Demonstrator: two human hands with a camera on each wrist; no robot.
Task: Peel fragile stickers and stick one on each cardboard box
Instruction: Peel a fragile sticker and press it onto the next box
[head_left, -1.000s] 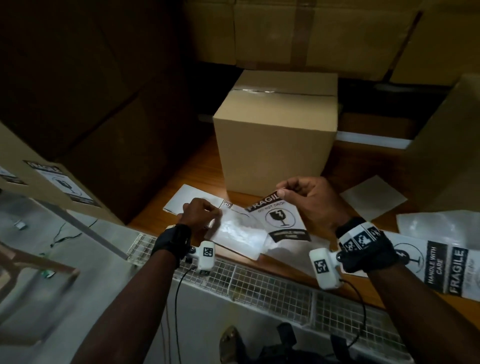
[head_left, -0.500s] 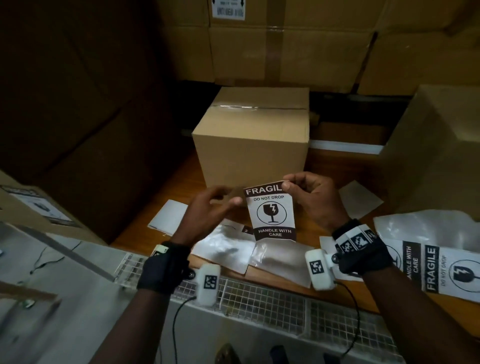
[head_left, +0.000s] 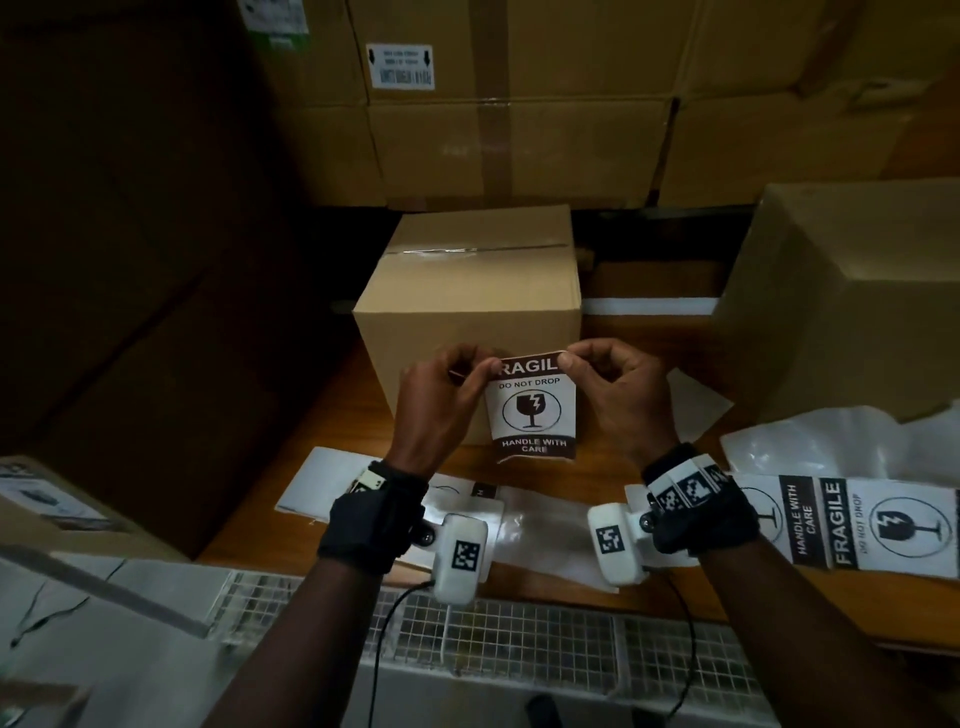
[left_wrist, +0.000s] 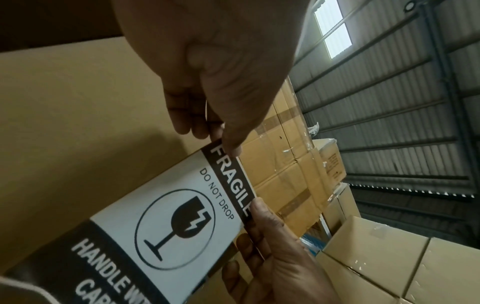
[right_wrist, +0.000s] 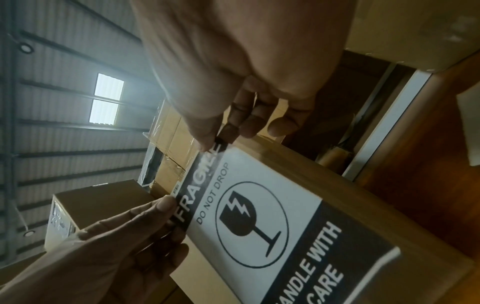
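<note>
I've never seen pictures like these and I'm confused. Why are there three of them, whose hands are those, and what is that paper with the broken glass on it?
They show one moment from three cameras: one on a person's head, one on each wrist. The left hand and right hand each pinch a top corner of a fragile sticker, holding it up in front of a cardboard box. On the wooden table lie more stickers and peeled backing sheets. The white blocks on the wrists are the wrist cameras.

The sticker (head_left: 531, 406) between the fingers (head_left: 470, 375) reads "FRAGILE, DO NOT DROP, HANDLE WITH CARE" (broken-glass sign); the sheet (head_left: 852, 522) beside them repeats it.
</note>
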